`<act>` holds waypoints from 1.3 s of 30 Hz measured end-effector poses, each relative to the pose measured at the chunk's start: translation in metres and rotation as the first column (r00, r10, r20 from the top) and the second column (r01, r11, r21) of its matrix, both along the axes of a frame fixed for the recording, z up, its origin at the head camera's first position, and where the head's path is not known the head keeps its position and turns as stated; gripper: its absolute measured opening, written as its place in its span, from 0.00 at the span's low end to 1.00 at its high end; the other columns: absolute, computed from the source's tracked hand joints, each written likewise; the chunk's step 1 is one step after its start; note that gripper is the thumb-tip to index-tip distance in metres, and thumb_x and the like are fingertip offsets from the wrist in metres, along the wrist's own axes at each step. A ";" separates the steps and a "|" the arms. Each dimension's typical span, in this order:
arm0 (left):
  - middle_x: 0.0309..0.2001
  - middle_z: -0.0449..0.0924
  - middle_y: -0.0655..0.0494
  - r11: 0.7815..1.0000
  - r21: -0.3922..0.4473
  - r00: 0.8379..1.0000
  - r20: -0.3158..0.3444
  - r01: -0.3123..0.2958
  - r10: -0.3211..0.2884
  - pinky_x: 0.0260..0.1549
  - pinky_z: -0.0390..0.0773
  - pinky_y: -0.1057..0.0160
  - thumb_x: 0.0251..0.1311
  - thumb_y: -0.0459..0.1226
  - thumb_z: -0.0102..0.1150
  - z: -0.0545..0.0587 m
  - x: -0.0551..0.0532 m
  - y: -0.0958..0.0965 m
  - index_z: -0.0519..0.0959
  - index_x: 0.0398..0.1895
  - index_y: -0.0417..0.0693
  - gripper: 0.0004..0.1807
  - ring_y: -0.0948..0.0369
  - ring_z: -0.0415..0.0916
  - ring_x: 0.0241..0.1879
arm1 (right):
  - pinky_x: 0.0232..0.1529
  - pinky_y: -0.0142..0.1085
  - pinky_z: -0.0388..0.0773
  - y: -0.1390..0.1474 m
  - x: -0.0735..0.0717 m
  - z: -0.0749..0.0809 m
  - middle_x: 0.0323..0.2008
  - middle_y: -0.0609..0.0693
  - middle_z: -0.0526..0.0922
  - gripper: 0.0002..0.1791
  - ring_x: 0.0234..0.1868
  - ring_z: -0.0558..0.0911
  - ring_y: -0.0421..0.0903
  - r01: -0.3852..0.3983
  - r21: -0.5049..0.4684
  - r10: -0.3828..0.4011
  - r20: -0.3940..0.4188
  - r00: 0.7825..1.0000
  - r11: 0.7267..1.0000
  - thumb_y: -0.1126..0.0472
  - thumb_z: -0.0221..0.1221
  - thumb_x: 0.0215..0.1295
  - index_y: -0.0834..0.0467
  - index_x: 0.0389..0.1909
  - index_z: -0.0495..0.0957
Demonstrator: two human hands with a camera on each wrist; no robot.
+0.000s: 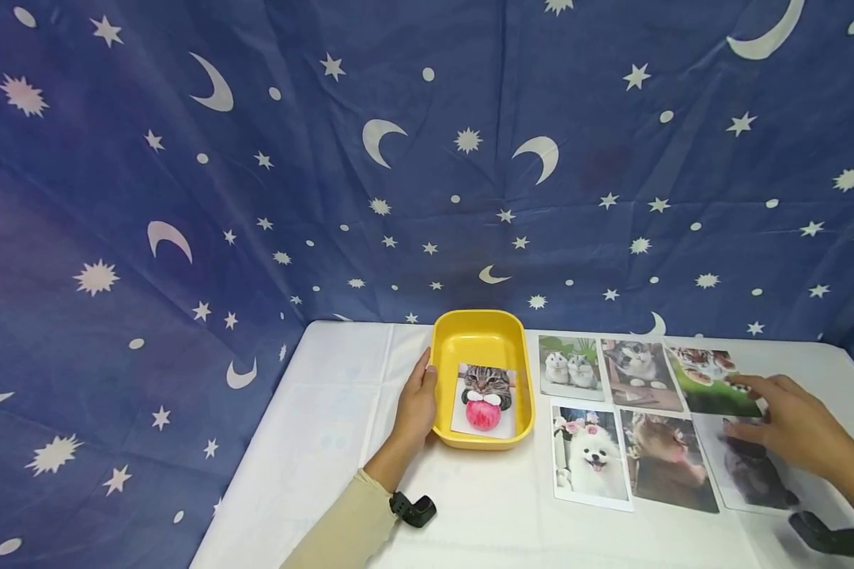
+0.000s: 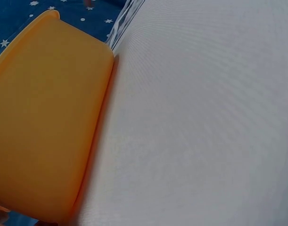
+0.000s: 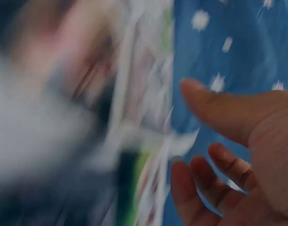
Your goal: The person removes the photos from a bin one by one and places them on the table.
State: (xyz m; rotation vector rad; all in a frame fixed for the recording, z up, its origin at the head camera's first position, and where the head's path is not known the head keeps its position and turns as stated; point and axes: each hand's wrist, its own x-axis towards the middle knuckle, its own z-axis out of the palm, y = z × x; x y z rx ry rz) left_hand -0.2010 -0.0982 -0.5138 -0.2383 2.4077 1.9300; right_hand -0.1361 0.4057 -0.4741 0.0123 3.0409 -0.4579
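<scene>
A yellow plastic tray (image 1: 480, 325) stands on the white table. My left hand (image 1: 416, 403) holds its left side, thumb at the rim; the other fingers are partly hidden. Inside the tray lies a photo card (image 1: 485, 399) of a tabby cat with a pink ball. My right hand (image 1: 800, 423) hovers over the right end of the laid-out cards, thumb and fingers spread apart with nothing between them. Its fingertips overlap a tiger card (image 1: 708, 383), and its thumb overlaps a card with a dark animal (image 1: 754, 474). The right wrist view shows the cards blurred.
Two rows of cards lie right of the tray. They include a card with two small white rodents (image 1: 571, 370), a grey cat card (image 1: 640, 375), a white fluffy dog card (image 1: 592, 458) and a brownish animal card (image 1: 669, 462). A blue star-patterned cloth (image 1: 470, 197) hangs behind.
</scene>
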 end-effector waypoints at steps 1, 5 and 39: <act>0.79 0.60 0.55 1.000 -0.001 1.000 0.001 -0.003 0.003 0.78 0.54 0.42 0.81 0.50 0.39 0.000 0.000 0.000 0.60 0.80 0.64 0.28 0.48 0.54 0.79 | 0.27 0.43 0.76 -0.014 -0.008 0.008 0.46 0.73 0.74 0.50 0.35 0.78 0.55 -0.034 -0.038 0.033 -0.021 0.999 0.999 0.50 0.79 0.47 0.68 0.66 0.67; 0.79 0.61 0.55 1.000 -0.003 1.000 0.002 -0.003 0.003 0.78 0.54 0.42 0.81 0.50 0.39 -0.003 -0.002 0.000 0.60 0.80 0.64 0.27 0.47 0.54 0.79 | 0.29 0.36 0.77 -0.084 -0.043 0.038 0.49 0.62 0.79 0.41 0.41 0.82 0.52 -0.230 -0.214 0.210 -0.112 0.971 0.949 0.49 0.76 0.55 0.60 0.67 0.73; 0.78 0.63 0.54 1.000 -0.003 1.000 -0.002 -0.004 0.004 0.77 0.56 0.43 0.81 0.50 0.40 -0.002 -0.001 -0.001 0.61 0.80 0.65 0.27 0.48 0.56 0.78 | 0.28 0.41 0.87 -0.331 -0.148 0.013 0.38 0.51 0.84 0.18 0.29 0.84 0.48 -0.262 -0.291 0.357 0.347 0.867 0.920 0.52 0.75 0.58 0.59 0.44 0.85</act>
